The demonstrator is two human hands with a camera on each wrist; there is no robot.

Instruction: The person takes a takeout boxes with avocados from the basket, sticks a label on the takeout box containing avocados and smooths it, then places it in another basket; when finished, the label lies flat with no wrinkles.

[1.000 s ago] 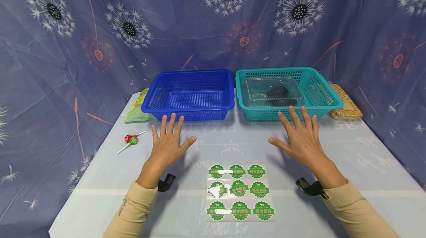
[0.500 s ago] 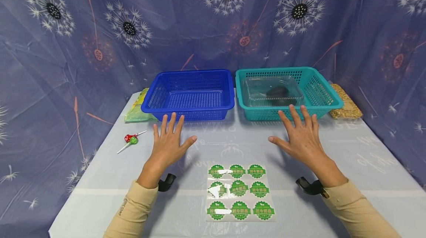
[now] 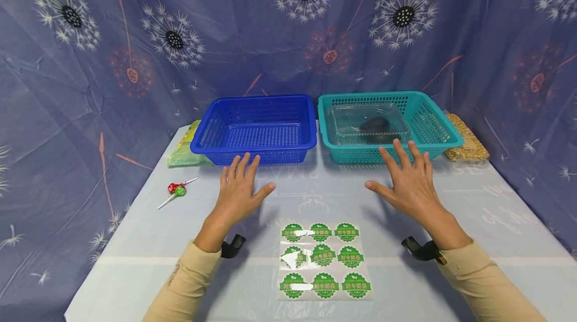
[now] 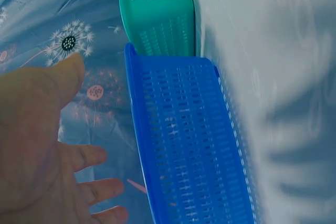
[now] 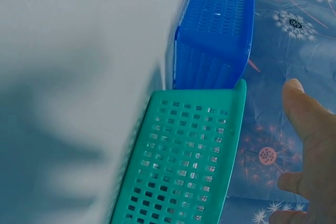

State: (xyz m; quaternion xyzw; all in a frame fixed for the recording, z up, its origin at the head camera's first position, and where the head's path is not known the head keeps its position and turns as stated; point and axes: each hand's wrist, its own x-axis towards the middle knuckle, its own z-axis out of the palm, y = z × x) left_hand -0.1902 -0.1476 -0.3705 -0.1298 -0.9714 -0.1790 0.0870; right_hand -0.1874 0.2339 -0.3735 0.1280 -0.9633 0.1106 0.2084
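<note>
Head view: here's my left grip (image 3: 239, 193), fingers spread wide, holding nothing, aimed at the blue basket (image 3: 285, 155) on the surface (image 3: 135, 257). My right grip (image 3: 412, 188), equally spread and bare, aims at the green basket (image 3: 353, 154); both baskets stretch left to right. Left wrist: the blue basket runs lengthwise downward. Right wrist: the green basket slants down-left.
</note>
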